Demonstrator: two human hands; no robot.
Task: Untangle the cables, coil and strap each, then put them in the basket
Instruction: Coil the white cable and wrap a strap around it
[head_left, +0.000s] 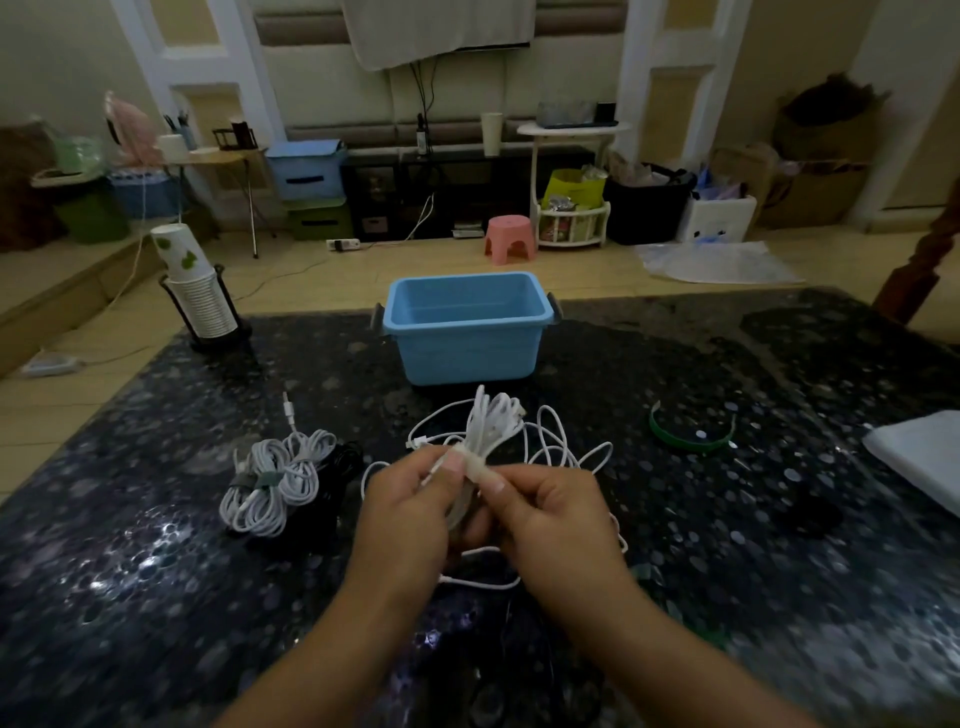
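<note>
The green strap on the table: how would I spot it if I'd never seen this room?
Start at the blue basket on the dark speckled table. Look nearer and to its right: the green strap lies there alone, curved in an arc. It is the only green thing there; the cables are white or black.

Stacked paper cups (200, 291) in a black holder at ten o'clock on the dark speckled worktop (727, 519); pink stool (510, 236) on the floor at twelve; folded white cloth (922, 457) at three.

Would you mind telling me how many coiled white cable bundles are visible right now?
3: two strapped white coils lie left on the table; one is held in both hands. A black bundle behind may hide more.
</note>
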